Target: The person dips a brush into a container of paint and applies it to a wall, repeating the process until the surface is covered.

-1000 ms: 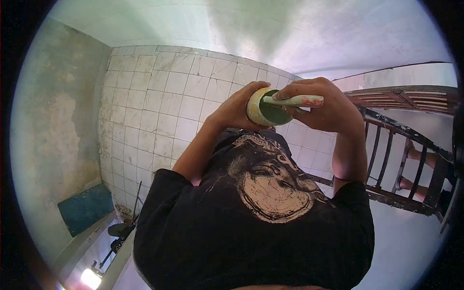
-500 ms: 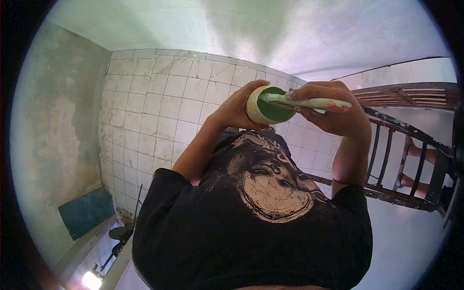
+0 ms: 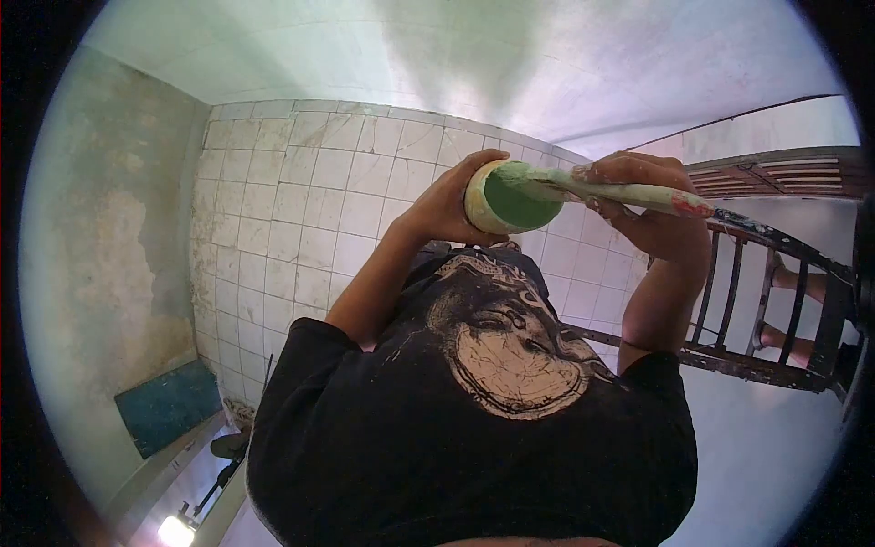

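Note:
My left hand (image 3: 453, 202) is wrapped round a pale cup (image 3: 478, 208) from its left side, and the cup is tilted so that its green inside shows. Closed round the handle of a paintbrush (image 3: 640, 194) is my right hand (image 3: 633, 187), just right of the cup. The brush lies across the cup's upper rim, its bristles coated in pale green at the mouth. Paint marks show on my right fingers.
White wall tiles (image 3: 301, 196) stand behind my hands. A dark, paint-spotted ladder (image 3: 766, 369) is at the right, with another person's legs (image 3: 786, 342) behind its rungs. At lower left are a teal panel (image 3: 169, 408) and a bright lamp (image 3: 176, 531).
My right hand and the brush have moved a little right, and the bristles have come up out of the cup to its rim. My left hand holds the cup almost as before.

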A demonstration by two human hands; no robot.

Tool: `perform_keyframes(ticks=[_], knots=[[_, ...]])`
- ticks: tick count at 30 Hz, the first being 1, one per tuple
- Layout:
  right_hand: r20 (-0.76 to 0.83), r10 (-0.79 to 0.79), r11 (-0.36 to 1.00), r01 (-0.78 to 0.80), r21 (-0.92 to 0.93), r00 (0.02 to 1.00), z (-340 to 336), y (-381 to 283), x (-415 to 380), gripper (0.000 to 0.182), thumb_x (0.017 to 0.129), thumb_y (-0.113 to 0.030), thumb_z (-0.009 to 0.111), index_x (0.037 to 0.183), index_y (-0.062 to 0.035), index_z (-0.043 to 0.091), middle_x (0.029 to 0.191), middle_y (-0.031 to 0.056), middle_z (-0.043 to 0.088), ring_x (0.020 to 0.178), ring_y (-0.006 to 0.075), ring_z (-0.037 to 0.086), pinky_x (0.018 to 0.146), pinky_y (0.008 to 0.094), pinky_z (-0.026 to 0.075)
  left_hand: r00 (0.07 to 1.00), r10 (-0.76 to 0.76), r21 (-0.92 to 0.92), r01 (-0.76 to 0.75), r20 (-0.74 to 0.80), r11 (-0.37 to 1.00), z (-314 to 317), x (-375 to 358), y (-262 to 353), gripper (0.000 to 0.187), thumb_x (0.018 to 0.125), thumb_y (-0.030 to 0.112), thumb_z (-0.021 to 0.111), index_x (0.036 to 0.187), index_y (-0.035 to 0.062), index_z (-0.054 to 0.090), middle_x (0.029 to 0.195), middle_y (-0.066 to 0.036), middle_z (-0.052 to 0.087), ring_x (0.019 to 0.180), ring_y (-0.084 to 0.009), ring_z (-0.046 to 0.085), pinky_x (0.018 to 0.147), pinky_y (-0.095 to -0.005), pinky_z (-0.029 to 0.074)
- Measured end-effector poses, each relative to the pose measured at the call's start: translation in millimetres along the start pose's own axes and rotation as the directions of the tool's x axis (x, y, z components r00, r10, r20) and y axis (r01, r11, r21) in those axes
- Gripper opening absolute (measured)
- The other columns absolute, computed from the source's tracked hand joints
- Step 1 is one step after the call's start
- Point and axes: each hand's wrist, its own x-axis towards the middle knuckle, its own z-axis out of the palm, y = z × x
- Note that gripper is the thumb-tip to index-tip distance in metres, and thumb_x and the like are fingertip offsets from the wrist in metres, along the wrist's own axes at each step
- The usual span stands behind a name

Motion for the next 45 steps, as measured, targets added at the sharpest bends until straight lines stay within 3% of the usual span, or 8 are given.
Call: perform_keyframes(ticks=[7, 10, 15, 25, 27, 34, 38, 45], knots=[[-0.097, 0.039, 0.999, -0.036, 0.029, 0.995, -6, 3, -16, 0.022, 0.073, -0.001, 0.067, 0.094, -0.0018, 0.06, 0.088, 0.012, 0.066, 0.077, 0.0175, 0.065, 0.064, 0.0287, 0.054, 0.998, 0.019, -0.057, -0.022, -0.052, 0.998, -1, 0, 8, 0.098, 0.046, 0.023, 0.085, 0.128, 0.0069, 0.034, 0.118, -0.014, 0.049, 0.11, -0.0277, 0.049, 0.094, -0.0373, 0.04], [-0.216, 0.142, 0.955, -0.077, 0.286, 0.966, -3, 7, -24, 0.025, 0.072, 0.001, 0.067, 0.096, -0.002, 0.06, 0.088, 0.0128, 0.066, 0.08, 0.0181, 0.065, 0.067, 0.0289, 0.054, 0.999, 0.009, -0.027, -0.01, -0.035, 1.0, -4, 3, 8, 0.101, 0.046, 0.022, 0.086, 0.13, 0.0069, 0.031, 0.119, -0.014, 0.047, 0.112, -0.0267, 0.047, 0.096, -0.0378, 0.039], [-0.448, -0.057, 0.966, 0.162, 0.199, 0.892, -13, 15, -34, 0.029, 0.073, 0.001, 0.068, 0.101, -0.0003, 0.058, 0.095, 0.0159, 0.063, 0.089, 0.0245, 0.063, 0.074, 0.0358, 0.053, 0.998, 0.062, -0.003, -0.062, -0.003, 0.998, -4, 21, 9, 0.105, 0.045, 0.023, 0.087, 0.131, 0.0073, 0.029, 0.121, -0.013, 0.046, 0.113, -0.0258, 0.046, 0.096, -0.0385, 0.038], [-0.561, -0.129, 0.96, 0.245, 0.137, 0.818, -18, 9, -46, 0.03, 0.073, 0.0, 0.069, 0.1, 0.001, 0.057, 0.099, 0.0207, 0.06, 0.093, 0.0253, 0.06, 0.077, 0.0367, 0.051, 0.995, 0.098, -0.005, -0.098, -0.004, 0.995, -1, 25, 11, 0.102, 0.046, 0.021, 0.087, 0.13, 0.0081, 0.03, 0.121, -0.012, 0.047, 0.113, -0.0253, 0.046, 0.096, -0.0388, 0.038], [-0.649, -0.089, 0.958, 0.243, 0.152, 0.755, -15, 13, -49, 0.035, 0.074, -0.011, 0.071, 0.103, 0.003, 0.055, 0.097, 0.0172, 0.06, 0.088, 0.0235, 0.059, 0.08, 0.0357, 0.047, 0.995, 0.102, -0.005, -0.102, -0.004, 0.995, -1, 26, 11, 0.102, 0.046, 0.021, 0.087, 0.13, 0.008, 0.03, 0.121, -0.012, 0.047, 0.113, -0.0252, 0.046, 0.096, -0.0387, 0.038], [-0.643, -0.102, 0.932, 0.298, 0.204, 0.759, -7, 16, -46, 0.03, 0.072, 0.0, 0.07, 0.099, 0.0002, 0.057, 0.092, 0.0172, 0.063, 0.088, 0.0261, 0.062, 0.074, 0.0368, 0.052, 0.994, 0.104, -0.026, -0.105, -0.036, 0.994, 0, 30, 12, 0.098, 0.045, 0.023, 0.085, 0.128, 0.0076, 0.034, 0.119, -0.014, 0.049, 0.109, -0.0288, 0.05, 0.094, -0.0384, 0.04], [-0.485, -0.039, 0.964, 0.161, 0.213, 0.874, 2, 18, -44, 0.024, 0.072, 0.001, 0.068, 0.094, -0.0003, 0.058, 0.09, 0.0164, 0.064, 0.083, 0.0254, 0.064, 0.07, 0.0356, 0.054, 0.994, 0.097, -0.024, -0.098, -0.049, 0.995, -2, 29, 15, 0.098, 0.046, 0.023, 0.085, 0.128, 0.0084, 0.034, 0.118, -0.013, 0.049, 0.109, -0.0284, 0.05, 0.094, -0.0381, 0.04], [-0.195, -0.147, 0.984, 0.124, -0.128, 0.97, 7, 7, -27, 0.028, 0.07, -0.001, 0.07, 0.097, -0.0032, 0.061, 0.089, 0.0116, 0.066, 0.081, 0.0223, 0.065, 0.068, 0.0322, 0.053, 0.995, 0.098, 0.033, -0.099, 0.02, 0.995, -5, 32, 11, 0.101, 0.047, 0.022, 0.086, 0.129, 0.0056, 0.03, 0.116, -0.013, 0.05, 0.108, -0.0247, 0.05, 0.093, -0.0371, 0.041]])
